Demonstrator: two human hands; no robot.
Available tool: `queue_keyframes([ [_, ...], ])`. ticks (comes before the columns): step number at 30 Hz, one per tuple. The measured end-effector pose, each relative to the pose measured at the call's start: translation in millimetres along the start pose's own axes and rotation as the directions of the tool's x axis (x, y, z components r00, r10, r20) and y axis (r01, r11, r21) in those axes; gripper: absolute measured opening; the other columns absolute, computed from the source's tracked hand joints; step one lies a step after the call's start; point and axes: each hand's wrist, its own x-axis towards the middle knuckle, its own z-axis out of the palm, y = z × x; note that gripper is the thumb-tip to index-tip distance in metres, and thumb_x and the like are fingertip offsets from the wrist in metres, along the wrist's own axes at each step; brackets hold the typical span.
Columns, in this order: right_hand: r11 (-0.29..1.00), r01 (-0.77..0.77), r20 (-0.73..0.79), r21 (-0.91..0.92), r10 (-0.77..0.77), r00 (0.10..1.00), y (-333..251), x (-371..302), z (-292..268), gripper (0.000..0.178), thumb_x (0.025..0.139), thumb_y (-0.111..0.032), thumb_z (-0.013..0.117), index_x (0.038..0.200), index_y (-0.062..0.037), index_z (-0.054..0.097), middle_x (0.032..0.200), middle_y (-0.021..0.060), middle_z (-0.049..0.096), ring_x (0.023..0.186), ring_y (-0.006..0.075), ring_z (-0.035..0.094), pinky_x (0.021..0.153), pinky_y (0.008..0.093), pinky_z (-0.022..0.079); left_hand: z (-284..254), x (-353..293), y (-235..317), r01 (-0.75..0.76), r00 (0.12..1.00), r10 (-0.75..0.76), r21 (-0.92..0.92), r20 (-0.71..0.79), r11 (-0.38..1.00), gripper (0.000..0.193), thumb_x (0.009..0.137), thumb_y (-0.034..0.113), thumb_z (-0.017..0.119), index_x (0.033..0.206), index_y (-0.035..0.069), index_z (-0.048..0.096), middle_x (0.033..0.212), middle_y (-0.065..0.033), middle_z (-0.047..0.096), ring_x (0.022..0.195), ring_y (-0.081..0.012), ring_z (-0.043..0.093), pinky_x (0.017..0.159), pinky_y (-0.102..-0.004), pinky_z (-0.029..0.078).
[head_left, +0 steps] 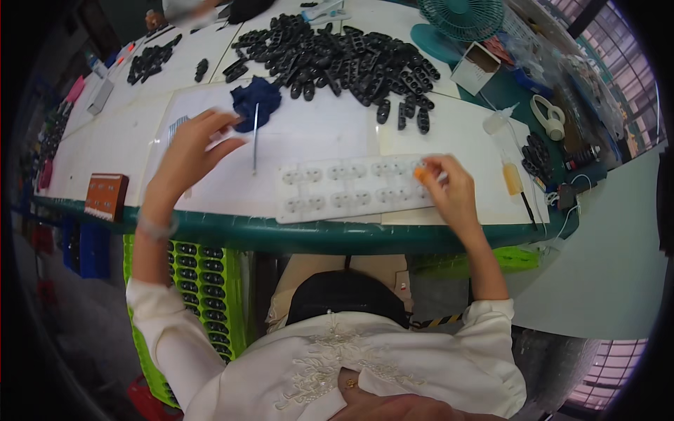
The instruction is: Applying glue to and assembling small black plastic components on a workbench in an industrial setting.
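Note:
My left hand (200, 146) is raised over the left part of the white work surface, thumb and fingers apart, holding nothing that I can see. Close to its fingertips lie a crumpled dark blue cloth (261, 99) and a thin pale rod (255, 137). At the right end of a white tray (365, 212), my right hand (453, 191) pinches a small orange piece (421, 174), whose exact kind I cannot make out. Translucent twin-round parts (349, 172) sit on the tray in two rows. The right fingers cover the tray's upper right corner.
A big heap of black oval parts (330, 59) spreads across the back. To the right are a white box (476, 68), a green fan (460, 17), headphones (547, 116) and a yellowish bottle (511, 179). A brown block (107, 196) stands left; a green rack (239, 295) is below the table.

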Motion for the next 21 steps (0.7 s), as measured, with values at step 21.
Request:
queue_keyframes([
  [21,0.943,-0.308,0.002,-0.123,0.311,0.95,188.6,276.4,48.2,0.05,0.081,-0.049,0.043,0.115,-0.0131,0.049,0.117,0.0139,0.049,0.109,0.0319,0.045,0.091,0.0474,0.03,204.1,188.9,-1.1,-0.284,0.954,0.295,0.148,-0.057,0.947,0.075,0.068,0.057,0.058,0.12,0.005,0.044,0.119,-0.0203,0.039,0.113,-0.0374,0.033,0.095,-0.0472,0.026],
])
